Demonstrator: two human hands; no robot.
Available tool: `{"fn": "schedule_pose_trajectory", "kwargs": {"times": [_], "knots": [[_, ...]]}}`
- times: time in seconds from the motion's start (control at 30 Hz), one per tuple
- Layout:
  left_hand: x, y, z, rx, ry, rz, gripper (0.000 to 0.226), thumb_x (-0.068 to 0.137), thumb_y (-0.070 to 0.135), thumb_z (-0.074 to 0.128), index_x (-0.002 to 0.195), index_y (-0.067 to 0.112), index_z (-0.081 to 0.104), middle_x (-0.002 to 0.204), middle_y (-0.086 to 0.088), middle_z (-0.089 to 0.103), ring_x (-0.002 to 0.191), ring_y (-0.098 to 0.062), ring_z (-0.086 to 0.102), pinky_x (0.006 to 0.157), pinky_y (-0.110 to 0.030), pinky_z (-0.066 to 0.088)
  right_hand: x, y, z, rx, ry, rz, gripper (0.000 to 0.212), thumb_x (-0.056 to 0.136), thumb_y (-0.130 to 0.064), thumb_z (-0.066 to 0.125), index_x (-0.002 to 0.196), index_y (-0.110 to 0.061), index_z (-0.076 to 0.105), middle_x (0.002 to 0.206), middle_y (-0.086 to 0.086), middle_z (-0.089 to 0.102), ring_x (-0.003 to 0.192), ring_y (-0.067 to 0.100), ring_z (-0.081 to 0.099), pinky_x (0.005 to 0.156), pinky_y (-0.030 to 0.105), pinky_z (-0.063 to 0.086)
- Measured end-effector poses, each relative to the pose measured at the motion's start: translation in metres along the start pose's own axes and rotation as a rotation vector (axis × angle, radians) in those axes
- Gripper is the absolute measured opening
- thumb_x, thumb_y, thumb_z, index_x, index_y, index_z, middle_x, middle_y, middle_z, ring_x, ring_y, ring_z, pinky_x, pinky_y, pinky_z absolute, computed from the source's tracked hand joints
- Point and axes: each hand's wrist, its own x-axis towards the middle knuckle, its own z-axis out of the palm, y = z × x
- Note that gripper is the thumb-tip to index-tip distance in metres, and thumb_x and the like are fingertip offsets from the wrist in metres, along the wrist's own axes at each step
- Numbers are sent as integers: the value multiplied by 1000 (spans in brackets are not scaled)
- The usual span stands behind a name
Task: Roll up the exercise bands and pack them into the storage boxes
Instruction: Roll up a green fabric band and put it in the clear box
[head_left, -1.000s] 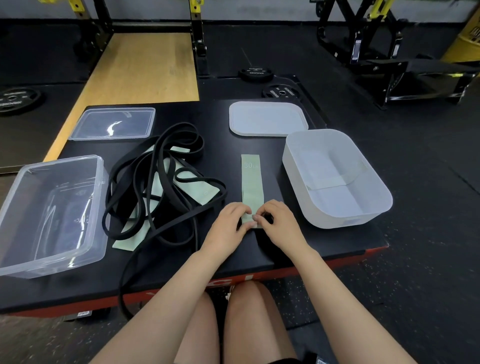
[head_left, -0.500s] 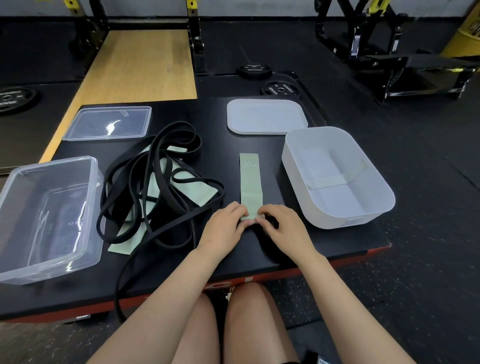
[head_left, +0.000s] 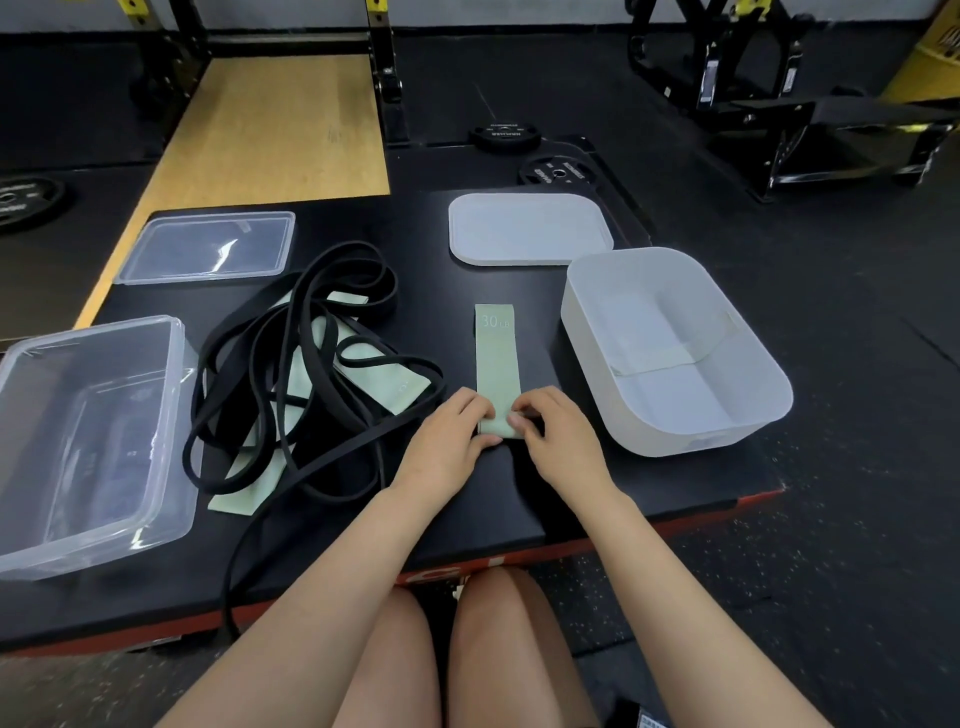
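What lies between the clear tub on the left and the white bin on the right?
In the head view, between the clear tub and white bin: tangled black bands, then the green band both hands pinch.

Green band (head_left: 497, 364) matt cloth; clear box (head_left: 88, 441) glossy plastic; platform (head_left: 519, 291) matt black.

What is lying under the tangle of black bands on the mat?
Under the black bands lie pale green flat bands, showing through the loops and sticking out at the near end and the far end. How many there are cannot be told; the tangle covers their middles.
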Motion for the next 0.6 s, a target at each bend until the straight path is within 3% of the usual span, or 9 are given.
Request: {"fn": "schedule_pose_trajectory", "kwargs": {"times": [0.17,0.27,0.6], "knots": [[2,2,-3,-31,-18,-31,19,89,18,59,103,5,58,108,-2,54,95,-20,54,82,-31,43,-10,2,-2,-8,-46,-82,18,91,-25,59,105,-14,60,103,-6,54,97,9,49,79,26,43],[5,4,-7,-41,-47,-54,18,89,18,59,101,5,59,106,-3,55,95,-20,53,80,-26,39,-12,4,-4,-38,-67,-105,21,89,-15,62,109,-13,60,105,-6,54,100,12,49,82,29,45],[-31,20,-10,26,-120,-128,23,93,29,53,108,12,59,108,-3,54,98,-21,54,83,-28,38,-38,0,-15,34,-156,-82,16,85,-15,66,101,-17,65,95,-10,59,96,10,50,83,19,35]]}}
